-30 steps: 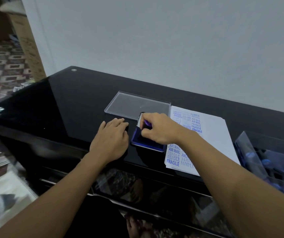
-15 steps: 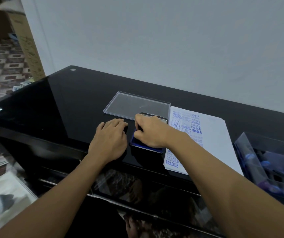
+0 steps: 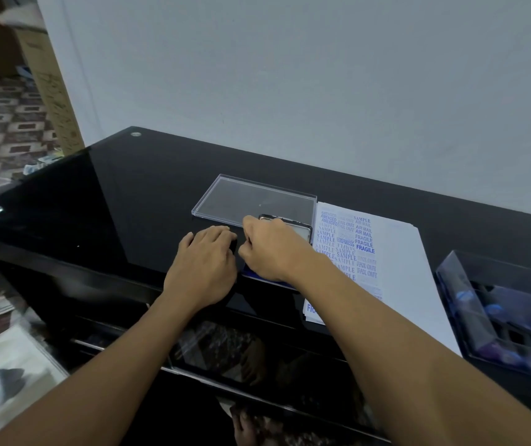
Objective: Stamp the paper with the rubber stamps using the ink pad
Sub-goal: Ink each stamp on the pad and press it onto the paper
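Ink pad (image 3: 269, 280) under right hand (image 3: 274, 249), seemingly lengthwise toward wall (image 3: 290, 91)

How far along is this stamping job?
Done: the white paper sheet carries columns of blue prints on its left part. In hand: the right hand, fingers curled, sits on the blue ink pad, probably inking a stamp hidden beneath; the left hand rests flat on the black glass table. Left: the sheet's right half is blank, and the clear plastic box holds more stamps.
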A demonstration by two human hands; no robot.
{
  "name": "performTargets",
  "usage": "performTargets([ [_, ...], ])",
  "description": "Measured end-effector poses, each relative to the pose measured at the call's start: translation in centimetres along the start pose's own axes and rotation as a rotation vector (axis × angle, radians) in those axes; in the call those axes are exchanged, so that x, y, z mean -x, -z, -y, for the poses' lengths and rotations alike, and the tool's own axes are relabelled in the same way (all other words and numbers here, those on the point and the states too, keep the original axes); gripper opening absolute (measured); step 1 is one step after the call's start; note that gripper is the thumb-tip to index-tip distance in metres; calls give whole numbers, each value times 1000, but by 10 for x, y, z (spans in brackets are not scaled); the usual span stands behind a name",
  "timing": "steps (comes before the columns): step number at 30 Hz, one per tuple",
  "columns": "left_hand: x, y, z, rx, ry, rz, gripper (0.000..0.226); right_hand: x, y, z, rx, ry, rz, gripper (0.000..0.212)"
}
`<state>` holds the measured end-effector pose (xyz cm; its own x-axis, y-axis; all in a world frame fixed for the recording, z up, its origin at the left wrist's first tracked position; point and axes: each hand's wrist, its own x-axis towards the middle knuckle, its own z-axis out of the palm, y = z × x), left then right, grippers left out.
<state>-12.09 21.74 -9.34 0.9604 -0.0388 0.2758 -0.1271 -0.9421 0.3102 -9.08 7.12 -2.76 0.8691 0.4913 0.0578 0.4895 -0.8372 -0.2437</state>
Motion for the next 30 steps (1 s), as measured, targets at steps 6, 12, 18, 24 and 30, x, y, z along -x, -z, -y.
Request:
performTargets([
  [6, 1, 2, -3, -5, 9, 5, 41, 10, 1, -7, -59, -3, -18, 12],
  [12, 1, 1, -4, -17, 12, 8, 43, 15, 4, -10, -85, -11, -17, 11],
  [18, 0, 0, -3, -28, 8, 13, 42, 6, 1, -1, -26, -26, -4, 11],
  [24, 0, -1, -2, -24, 5, 9, 43, 4, 0, 1, -9, -22, -11, 11],
  [30, 1, 0, -3, -19, 11, -1, 41, 18, -1, -9, -110, -52, -61, 10],
])
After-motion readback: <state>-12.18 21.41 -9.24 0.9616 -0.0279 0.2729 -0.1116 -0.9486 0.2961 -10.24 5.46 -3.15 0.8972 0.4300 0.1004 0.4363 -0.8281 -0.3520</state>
